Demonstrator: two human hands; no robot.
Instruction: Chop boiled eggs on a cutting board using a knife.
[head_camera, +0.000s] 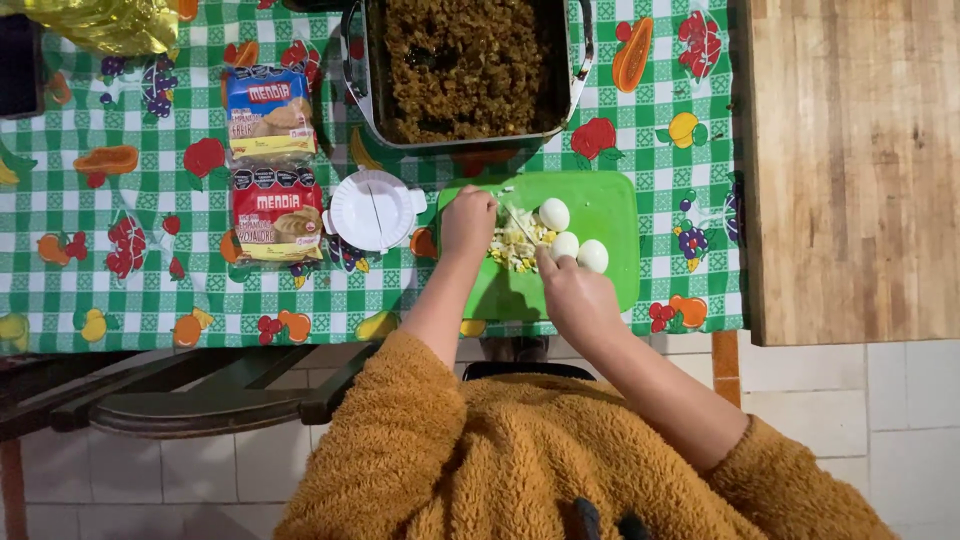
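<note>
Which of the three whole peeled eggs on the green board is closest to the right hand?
The middle egg, just above the right hand and beside the chopped egg pile. The upper egg and the rightmost egg lie farther off.

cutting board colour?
Bright green cutting board, under both hands and the peeled eggs; head view, the only one.

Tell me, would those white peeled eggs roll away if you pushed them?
Probably: the three white peeled boiled eggs are round and smooth, lying loose on the flat green plastic cutting board. They look slippery, and likely soft, judging by the chopped egg pile.
</note>
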